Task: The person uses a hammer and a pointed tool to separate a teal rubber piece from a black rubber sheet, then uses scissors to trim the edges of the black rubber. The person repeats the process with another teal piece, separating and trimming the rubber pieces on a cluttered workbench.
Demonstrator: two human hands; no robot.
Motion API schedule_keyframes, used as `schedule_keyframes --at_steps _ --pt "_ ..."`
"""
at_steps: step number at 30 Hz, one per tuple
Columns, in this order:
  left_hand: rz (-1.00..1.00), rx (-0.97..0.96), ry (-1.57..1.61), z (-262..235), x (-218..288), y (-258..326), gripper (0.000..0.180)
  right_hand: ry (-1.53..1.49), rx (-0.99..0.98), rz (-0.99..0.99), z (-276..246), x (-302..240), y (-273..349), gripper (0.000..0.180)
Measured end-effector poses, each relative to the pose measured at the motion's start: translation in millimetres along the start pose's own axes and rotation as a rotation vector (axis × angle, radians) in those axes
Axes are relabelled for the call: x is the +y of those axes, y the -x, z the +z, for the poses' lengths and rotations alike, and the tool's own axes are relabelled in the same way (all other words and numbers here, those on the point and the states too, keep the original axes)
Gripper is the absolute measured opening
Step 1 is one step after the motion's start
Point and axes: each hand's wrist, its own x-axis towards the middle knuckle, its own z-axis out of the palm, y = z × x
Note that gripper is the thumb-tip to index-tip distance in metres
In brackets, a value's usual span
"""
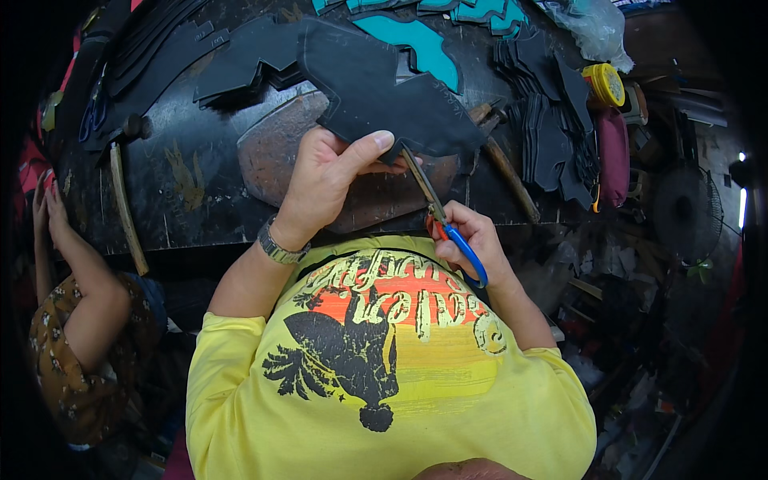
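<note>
A black, leather-like cut piece [372, 88] with a zigzag outline is held up over the table. My left hand [332, 172] pinches its near edge, thumb on top and fingers underneath. In my right hand [470, 238] is a pair of scissors [434, 204] with blue and red handles, my fingers wrapped round the grips. The blade tips point away from me and meet the near edge of the piece, just right of my left thumb. Below the piece lies a worn brown board [276, 152], partly covered by it and by my left hand.
More black pieces [248, 64] and teal pieces [416, 44] lie at the back. Right of me are a hammer [508, 172], stacked black pieces [548, 136] and a yellow tub [604, 86]. A hammer [128, 188] and another person's hands [50, 212] are at left.
</note>
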Motion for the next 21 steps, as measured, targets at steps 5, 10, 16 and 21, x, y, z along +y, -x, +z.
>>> schedule_keyframes --at_steps 5,10,16,21 --pt "-0.026 0.006 0.021 -0.5 1.4 0.4 0.024 -0.105 -0.013 0.041 1.8 0.4 -0.1 0.030" --pt "-0.021 -0.012 0.022 -0.4 3.3 -0.1 0.024 -0.054 0.006 -0.014 3.4 1.2 -1.6 0.051" --pt "-0.043 -0.005 0.012 0.5 5.7 0.1 0.025 -0.050 0.000 -0.023 2.2 6.5 -3.0 0.036" --pt "-0.051 0.001 0.045 0.5 4.1 0.0 0.026 0.051 0.045 -0.020 2.9 6.5 -2.6 0.037"
